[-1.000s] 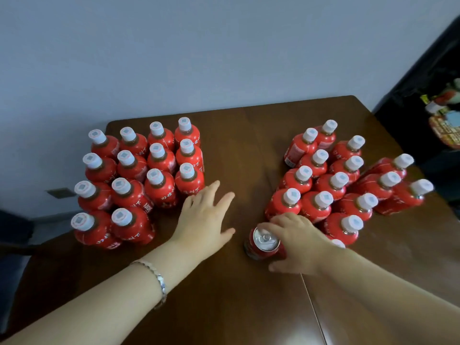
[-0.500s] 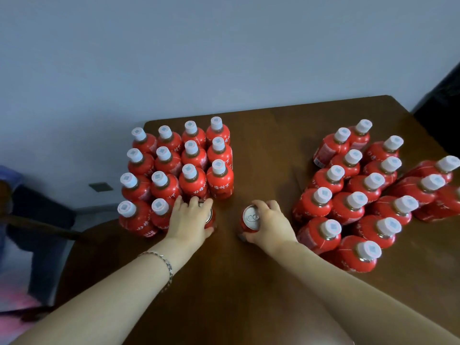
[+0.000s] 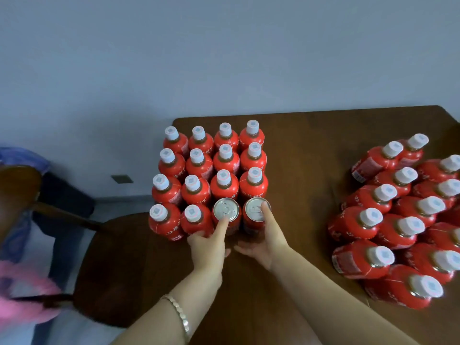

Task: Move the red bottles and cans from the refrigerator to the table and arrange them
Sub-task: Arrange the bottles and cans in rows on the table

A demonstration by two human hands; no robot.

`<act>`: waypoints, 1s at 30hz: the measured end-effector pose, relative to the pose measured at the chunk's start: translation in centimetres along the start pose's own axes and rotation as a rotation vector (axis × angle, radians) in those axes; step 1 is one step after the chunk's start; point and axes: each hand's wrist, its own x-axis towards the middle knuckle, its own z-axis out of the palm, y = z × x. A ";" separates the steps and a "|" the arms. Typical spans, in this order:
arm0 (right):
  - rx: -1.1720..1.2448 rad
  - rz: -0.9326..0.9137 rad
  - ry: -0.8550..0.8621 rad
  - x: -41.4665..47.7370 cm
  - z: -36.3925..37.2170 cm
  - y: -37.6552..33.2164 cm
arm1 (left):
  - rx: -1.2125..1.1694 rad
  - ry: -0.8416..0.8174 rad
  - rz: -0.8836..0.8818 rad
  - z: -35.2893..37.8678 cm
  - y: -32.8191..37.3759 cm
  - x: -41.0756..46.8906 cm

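Two silver-topped cans stand side by side on the table (image 3: 311,150), filling the front row of the square block of bottles (image 3: 225,158). The left hand (image 3: 209,247) lies at the near side of the left can (image 3: 226,210), forefinger straight on its lid; whether the other fingers clasp it, I cannot tell. The right hand (image 3: 265,241) rests against the right can (image 3: 256,208), forefinger stretched onto the lid, thumb splayed loose.
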 end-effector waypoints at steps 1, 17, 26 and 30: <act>0.045 -0.015 -0.002 0.2 0.1 -0.1 | -0.222 -0.076 -0.219 0.4 0.7 0.6; -0.273 -0.024 0.055 -0.1 0.4 -0.8 | -0.212 0.008 -0.335 0.2 0.6 2.3; 0.159 0.083 -0.072 -2.5 2.4 -0.5 | -0.226 0.220 -0.030 -6.5 2.8 5.7; 0.322 0.086 -0.059 -2.7 3.3 -0.2 | -0.551 -0.033 -0.239 -4.9 3.4 5.4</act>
